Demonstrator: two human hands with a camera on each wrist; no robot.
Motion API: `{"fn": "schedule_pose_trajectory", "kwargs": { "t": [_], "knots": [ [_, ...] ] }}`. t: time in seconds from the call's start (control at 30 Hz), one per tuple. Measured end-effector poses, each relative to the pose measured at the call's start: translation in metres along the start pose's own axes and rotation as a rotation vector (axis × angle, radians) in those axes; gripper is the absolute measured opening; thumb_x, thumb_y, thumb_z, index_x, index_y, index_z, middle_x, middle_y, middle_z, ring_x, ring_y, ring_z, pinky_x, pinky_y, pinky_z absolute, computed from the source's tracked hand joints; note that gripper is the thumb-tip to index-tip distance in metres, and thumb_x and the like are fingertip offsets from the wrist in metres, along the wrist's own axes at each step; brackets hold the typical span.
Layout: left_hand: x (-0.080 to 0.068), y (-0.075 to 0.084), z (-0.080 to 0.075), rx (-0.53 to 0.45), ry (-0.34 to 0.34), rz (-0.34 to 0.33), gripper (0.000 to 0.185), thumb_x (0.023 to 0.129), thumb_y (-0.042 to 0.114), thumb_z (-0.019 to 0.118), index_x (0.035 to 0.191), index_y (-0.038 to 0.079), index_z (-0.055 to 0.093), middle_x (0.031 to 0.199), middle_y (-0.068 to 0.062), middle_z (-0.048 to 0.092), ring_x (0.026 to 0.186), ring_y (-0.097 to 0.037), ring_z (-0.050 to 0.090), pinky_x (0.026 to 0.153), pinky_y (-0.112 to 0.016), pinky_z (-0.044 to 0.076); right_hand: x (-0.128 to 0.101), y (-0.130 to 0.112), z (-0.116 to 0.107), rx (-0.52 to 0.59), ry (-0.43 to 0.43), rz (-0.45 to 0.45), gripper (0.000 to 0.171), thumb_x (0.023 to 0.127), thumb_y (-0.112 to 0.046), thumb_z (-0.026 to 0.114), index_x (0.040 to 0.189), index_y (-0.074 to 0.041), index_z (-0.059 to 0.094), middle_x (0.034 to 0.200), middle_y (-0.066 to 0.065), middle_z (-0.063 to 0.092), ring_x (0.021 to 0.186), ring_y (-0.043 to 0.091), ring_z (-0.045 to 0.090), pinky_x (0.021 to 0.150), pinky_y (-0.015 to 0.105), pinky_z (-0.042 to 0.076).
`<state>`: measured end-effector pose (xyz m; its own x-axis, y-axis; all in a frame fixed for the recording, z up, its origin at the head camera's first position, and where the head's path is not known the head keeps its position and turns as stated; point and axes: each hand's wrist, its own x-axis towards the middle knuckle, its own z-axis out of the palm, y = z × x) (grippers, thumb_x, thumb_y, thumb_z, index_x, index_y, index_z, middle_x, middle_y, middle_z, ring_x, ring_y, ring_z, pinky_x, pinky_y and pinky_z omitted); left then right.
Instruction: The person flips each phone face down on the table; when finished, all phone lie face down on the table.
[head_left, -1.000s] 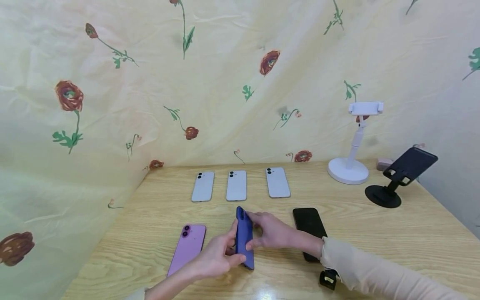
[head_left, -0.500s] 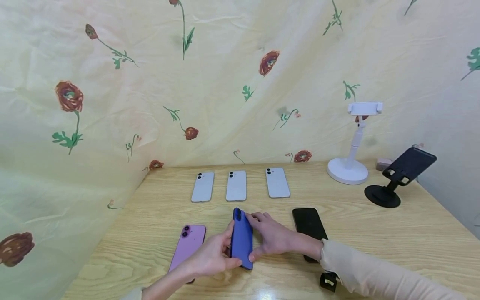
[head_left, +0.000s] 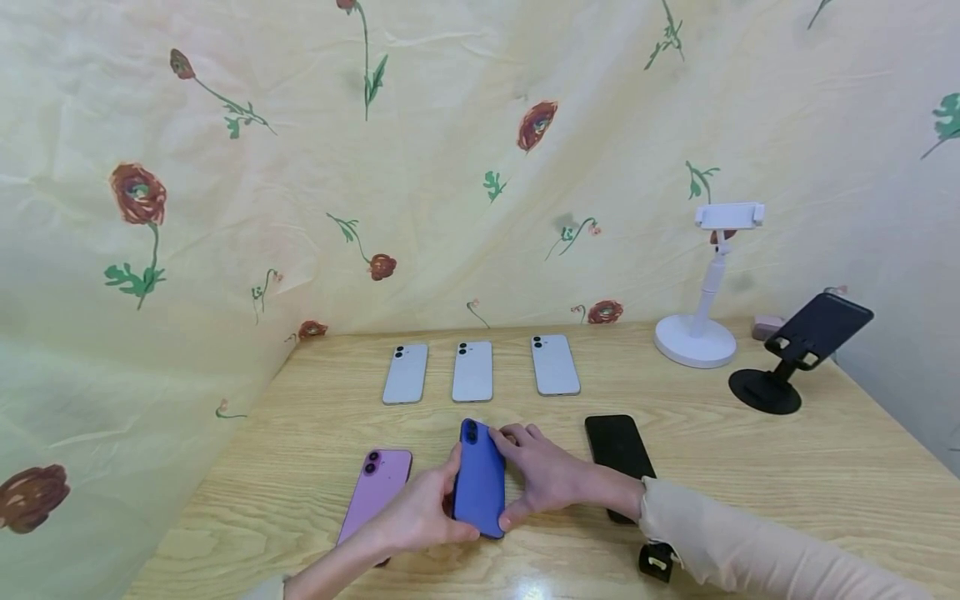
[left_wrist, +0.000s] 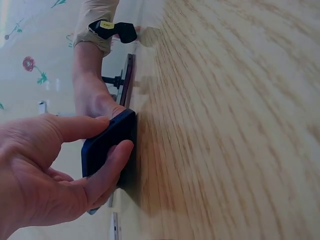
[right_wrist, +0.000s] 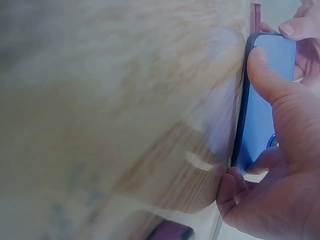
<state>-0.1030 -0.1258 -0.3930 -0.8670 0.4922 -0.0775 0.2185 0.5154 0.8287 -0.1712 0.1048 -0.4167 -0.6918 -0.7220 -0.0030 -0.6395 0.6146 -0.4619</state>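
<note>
A dark blue phone (head_left: pixel 478 477) lies back-up, slightly tilted, low over the wooden table (head_left: pixel 300 450) between both hands. My left hand (head_left: pixel 422 515) grips its near left edge with thumb and fingers; the phone (left_wrist: pixel 107 142) shows between them in the left wrist view. My right hand (head_left: pixel 542 477) holds the right edge, thumb at the near corner and fingers by the camera end. The right wrist view shows the blue phone (right_wrist: pixel 265 95) pinched close to the tabletop.
A purple phone (head_left: pixel 377 493) lies left of the blue one, a black phone (head_left: pixel 619 458) to the right. Three silver phones (head_left: pixel 472 371) sit in a row farther back. A white stand (head_left: pixel 705 325) and a black stand (head_left: pixel 795 354) occupy the back right. A floral curtain hangs behind.
The blue phone, which stood on its edge a second ago, has been turned down toward flat, back up, and lowered to the table. Both hands have kept hold of it.
</note>
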Motion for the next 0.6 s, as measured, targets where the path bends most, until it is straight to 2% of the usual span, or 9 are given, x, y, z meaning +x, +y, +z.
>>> {"fn": "schedule_pose_trajectory", "kwargs": {
  "t": [0.27,0.33,0.5,0.6],
  "knots": [
    [-0.0009,-0.0038,0.0033,-0.005,0.012,-0.014,0.115,0.074,0.005,0.087,0.155,-0.012,0.006,0.1,-0.019,0.068,0.065,-0.013,0.064,0.057,-0.029,0.054,0.0001,0.0002,-0.0005,-0.002,-0.012,-0.005,0.121,0.069,-0.063,0.084,0.156,0.001,0.029,0.148,0.017,0.038,0.124,0.031,0.039,0.099,0.05,0.042],
    [-0.0009,-0.0044,0.0041,-0.002,0.013,-0.038,0.115,0.074,0.006,0.087,0.155,-0.011,0.006,0.101,-0.021,0.067,0.061,-0.014,0.064,0.054,-0.03,0.054,0.0003,0.0003,-0.0002,-0.002,-0.015,-0.01,0.12,0.07,-0.063,0.083,0.156,0.001,0.03,0.148,0.017,0.037,0.123,0.03,0.038,0.099,0.049,0.042],
    [-0.001,-0.0063,0.0068,0.021,0.01,-0.104,0.115,0.075,0.01,0.087,0.156,-0.01,0.008,0.084,-0.015,0.065,0.044,-0.019,0.061,0.045,-0.033,0.052,-0.0002,0.0,-0.0006,-0.007,-0.027,-0.002,0.118,0.07,-0.063,0.083,0.155,0.0,0.032,0.15,0.017,0.035,0.124,0.031,0.037,0.1,0.05,0.041],
    [-0.0014,-0.0081,0.0082,0.039,0.012,-0.114,0.112,0.075,0.011,0.087,0.155,-0.011,0.012,0.082,-0.015,0.063,0.041,-0.018,0.059,0.042,-0.033,0.051,-0.0003,-0.0006,-0.0015,-0.004,-0.043,0.011,0.116,0.071,-0.064,0.082,0.155,-0.003,0.033,0.152,0.017,0.034,0.126,0.031,0.036,0.1,0.05,0.041]
  ]
}}
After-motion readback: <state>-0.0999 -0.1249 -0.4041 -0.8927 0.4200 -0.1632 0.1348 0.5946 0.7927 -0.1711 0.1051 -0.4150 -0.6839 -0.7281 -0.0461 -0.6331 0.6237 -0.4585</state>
